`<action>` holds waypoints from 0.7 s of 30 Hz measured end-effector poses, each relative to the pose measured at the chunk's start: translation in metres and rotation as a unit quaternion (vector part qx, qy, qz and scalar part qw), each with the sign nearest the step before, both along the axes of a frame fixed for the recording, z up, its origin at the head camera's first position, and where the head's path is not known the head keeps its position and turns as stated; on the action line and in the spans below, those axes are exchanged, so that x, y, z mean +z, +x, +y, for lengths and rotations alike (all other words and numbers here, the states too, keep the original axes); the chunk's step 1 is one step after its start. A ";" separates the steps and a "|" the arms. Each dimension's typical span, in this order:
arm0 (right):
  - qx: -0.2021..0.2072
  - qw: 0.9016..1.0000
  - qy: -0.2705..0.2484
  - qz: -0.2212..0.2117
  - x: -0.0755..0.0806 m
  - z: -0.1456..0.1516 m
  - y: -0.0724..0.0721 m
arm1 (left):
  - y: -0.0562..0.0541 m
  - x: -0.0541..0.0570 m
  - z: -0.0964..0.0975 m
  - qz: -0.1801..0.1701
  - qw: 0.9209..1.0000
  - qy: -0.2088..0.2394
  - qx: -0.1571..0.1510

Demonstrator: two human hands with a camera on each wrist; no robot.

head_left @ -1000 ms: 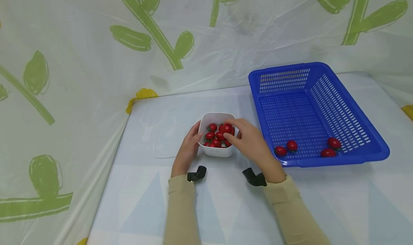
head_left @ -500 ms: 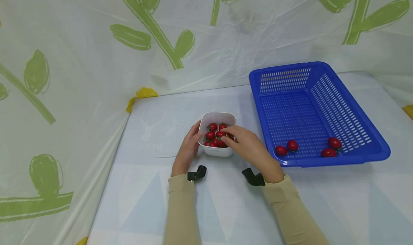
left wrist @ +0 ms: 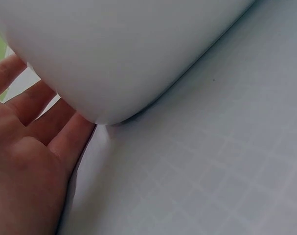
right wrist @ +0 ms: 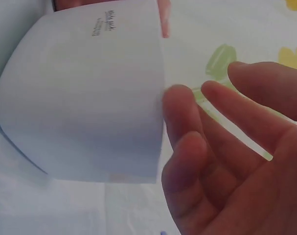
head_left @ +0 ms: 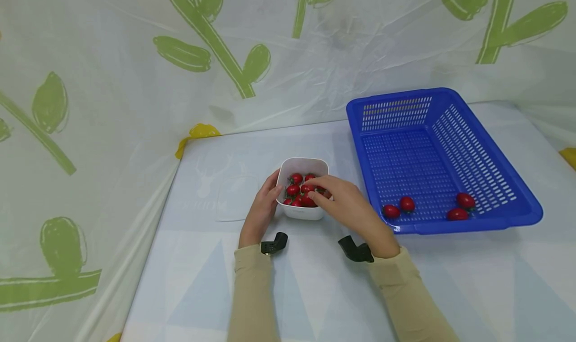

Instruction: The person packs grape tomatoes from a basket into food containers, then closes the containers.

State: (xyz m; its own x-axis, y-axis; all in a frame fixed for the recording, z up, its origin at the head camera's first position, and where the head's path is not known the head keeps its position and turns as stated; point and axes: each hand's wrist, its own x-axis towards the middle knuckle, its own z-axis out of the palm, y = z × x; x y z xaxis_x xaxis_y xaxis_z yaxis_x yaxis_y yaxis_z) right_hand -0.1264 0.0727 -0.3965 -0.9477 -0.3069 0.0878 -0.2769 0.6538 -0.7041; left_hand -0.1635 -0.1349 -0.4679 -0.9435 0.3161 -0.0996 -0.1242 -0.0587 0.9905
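Note:
A white square plastic container [head_left: 300, 212] stands on the table, partly filled with several small red cherry tomatoes [head_left: 293, 190] with green stems. My left hand [head_left: 262, 205] holds its left side, thumb at the rim; the left wrist view shows the other fingers [left wrist: 72, 129] against the outer wall. Over the right rim reaches my right hand [head_left: 346, 202], its fingertips above the tomatoes. Thumb and fingers [right wrist: 185, 110] look loosely bent and apart in the right wrist view, with no tomato visible between them. The right hand hides part of the container's right side.
A large blue plastic basket [head_left: 454, 226] stands at the right, with several cherry tomatoes near its front edge. A clear flat lid [head_left: 236, 197] lies left of the container. Behind the table hangs a white sheet [head_left: 306, 82] with green leaf prints.
One second ago my right fingers were around a cherry tomato over the container. They have since moved slightly left and let it go among the others. The left hand keeps its place.

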 end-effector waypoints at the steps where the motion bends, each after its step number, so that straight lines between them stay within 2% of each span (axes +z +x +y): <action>1: 0.003 1.000 -0.006 -0.003 0.002 0.001 0.001 | 0.000 0.000 0.000 0.002 1.000 0.000 0.000; 7: 0.011 0.998 -0.050 -0.022 0.015 0.009 0.008 | 0.002 -0.002 -0.001 0.000 1.000 -0.003 -0.003; 13: 0.006 0.996 -0.087 0.014 0.026 0.019 0.013 | 0.002 -0.003 -0.001 0.011 1.000 0.000 -0.009; 18: -0.004 0.995 -0.102 0.020 0.032 0.032 0.014 | 0.000 -0.003 -0.002 0.015 1.000 0.011 -0.006; 21: -0.009 0.993 -0.116 0.014 0.035 0.037 0.015 | -0.004 -0.013 -0.003 0.013 1.000 0.025 -0.004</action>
State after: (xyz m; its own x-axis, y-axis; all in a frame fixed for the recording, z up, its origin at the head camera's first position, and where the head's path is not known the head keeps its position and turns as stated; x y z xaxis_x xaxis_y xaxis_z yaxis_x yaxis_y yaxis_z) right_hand -0.1114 0.1097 -0.3619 -0.9493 -0.2581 0.1794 -0.2873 0.4809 -0.8284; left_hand -0.1673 -0.1383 -0.4806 -0.9432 0.3273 -0.0579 -0.0982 -0.1078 0.9893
